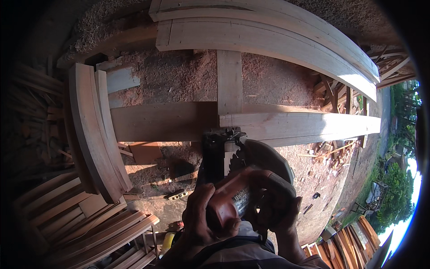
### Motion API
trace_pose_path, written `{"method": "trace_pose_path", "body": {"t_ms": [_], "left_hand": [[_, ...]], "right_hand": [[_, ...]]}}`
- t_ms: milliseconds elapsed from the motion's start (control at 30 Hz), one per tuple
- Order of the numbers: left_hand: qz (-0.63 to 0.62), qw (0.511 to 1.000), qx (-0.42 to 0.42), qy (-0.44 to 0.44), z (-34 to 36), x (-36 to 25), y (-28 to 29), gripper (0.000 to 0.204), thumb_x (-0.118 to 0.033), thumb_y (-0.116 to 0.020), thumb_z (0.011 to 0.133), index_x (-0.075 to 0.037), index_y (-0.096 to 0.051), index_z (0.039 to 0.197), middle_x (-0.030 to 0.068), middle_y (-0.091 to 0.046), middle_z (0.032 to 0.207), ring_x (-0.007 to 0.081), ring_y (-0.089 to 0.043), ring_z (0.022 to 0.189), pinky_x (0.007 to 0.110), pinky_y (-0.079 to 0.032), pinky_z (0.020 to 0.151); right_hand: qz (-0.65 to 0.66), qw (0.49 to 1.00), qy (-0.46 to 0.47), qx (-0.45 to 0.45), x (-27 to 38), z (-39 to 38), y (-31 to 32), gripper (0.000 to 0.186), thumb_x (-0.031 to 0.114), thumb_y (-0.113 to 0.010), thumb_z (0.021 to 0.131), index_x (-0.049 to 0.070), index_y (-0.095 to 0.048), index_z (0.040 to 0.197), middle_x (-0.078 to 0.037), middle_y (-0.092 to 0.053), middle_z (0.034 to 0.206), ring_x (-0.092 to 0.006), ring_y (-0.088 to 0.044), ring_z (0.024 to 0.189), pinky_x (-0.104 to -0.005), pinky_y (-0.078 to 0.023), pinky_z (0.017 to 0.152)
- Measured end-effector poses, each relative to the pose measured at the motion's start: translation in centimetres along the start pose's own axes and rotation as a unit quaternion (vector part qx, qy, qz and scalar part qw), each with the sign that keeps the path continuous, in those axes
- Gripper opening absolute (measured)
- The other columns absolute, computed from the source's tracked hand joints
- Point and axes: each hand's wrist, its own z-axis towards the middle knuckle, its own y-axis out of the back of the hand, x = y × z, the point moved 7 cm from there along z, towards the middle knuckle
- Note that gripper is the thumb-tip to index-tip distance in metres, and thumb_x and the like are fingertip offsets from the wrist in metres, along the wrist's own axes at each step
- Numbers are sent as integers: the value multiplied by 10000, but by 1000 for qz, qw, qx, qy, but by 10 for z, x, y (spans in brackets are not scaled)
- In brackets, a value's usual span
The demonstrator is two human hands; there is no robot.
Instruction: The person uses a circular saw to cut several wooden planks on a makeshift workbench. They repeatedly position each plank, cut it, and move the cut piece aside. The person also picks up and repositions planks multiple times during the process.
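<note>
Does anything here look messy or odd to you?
Yes: reddish shavings are strewn beyond the plank by the saw, and loose wood scraps lie scattered near that plank's right end, looking spilled rather than stacked. The farthest plank has a dark streak; crack or grain, I can't tell.

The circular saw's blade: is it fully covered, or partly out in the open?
Partly out: the circular saw shows a few jagged blade teeth uncovered to the left of the rounded guard.

One circular saw (245, 178), two long far-side beams (255, 38), one narrow crosspiece (230, 83), one pale plank (304, 127) near the saw.
</note>
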Motion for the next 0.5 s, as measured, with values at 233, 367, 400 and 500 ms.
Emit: {"method": "trace_pose_path", "body": {"t_ms": [233,367,400,500], "left_hand": [[0,1000,-20,-6,-1,-1,-2,886,-566,-700,882,141,-483,1369,257,-582,1266,342,-635,1113,418,-534,934],[7,1000,-6,13,1,-1,-2,914,-599,-704,879,138,-477,1370,256,-585,1272,335,-628,1130,417,-531,945],[8,1000,-2,17,1,-1,-2,919,-605,-705,878,137,-476,1369,256,-585,1273,335,-627,1134,417,-530,947],[13,1000,5,11,3,-2,-1,914,-603,-712,878,133,-475,1365,257,-587,1272,332,-626,1141,415,-531,955]], "right_hand": [[139,988,-21,60,-29,-10,20,1159,923,-418,845,-52,-450,1470,-42,-606,844,-110,-550,617,-258,-388,511],[113,993,-38,17,-24,-10,17,1166,926,-430,836,-67,-472,1446,-56,-634,885,-120,-577,632,-258,-403,524],[109,993,-42,5,-23,-10,17,1169,928,-432,834,-70,-478,1440,-58,-638,888,-123,-580,631,-260,-408,526],[117,992,-40,-23,-35,-14,30,1180,934,-443,820,-77,-490,1427,-62,-639,881,-134,-581,622,-269,-420,531]]}}
